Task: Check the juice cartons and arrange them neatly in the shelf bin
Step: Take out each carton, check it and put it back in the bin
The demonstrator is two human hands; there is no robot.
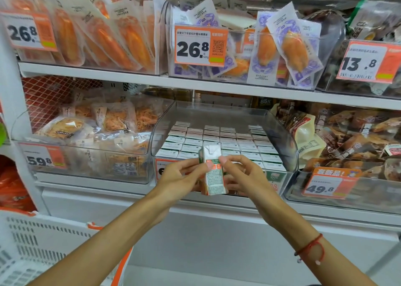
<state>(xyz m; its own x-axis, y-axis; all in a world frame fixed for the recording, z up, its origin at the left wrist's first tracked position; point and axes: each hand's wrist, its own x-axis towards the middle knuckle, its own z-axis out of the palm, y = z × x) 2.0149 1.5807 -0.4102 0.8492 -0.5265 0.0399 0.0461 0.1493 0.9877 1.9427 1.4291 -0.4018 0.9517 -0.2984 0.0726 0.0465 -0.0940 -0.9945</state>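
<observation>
Both forearms reach up from the bottom of the view, the right one with a red string bracelet (312,247) at the wrist, and between them they hold a single juice carton (213,170) upright in front of the clear shelf bin (280,129). Left hand (180,177) grips the carton's left side with the thumb pressed on its front face; right hand (240,177) pinches the right side, thumb near the top edge, so the two hands are closed together on the one carton. It looks like the checking step: the printed panel faces the camera, as if being read for a date or damage. The carton is small and rectangular, white with green and orange print and a folded white top flap; its corners look square and undented, though the fine print is too small to read. Behind it, the bin holds the rest of the cartons (219,141) in tidy rows, tops up. A gap in the front row seems likely where the held carton is hiding it, though I cannot tell. Next it would need lowering straight into an open slot, face aligned with its neighbours, without nudging the rows.
</observation>
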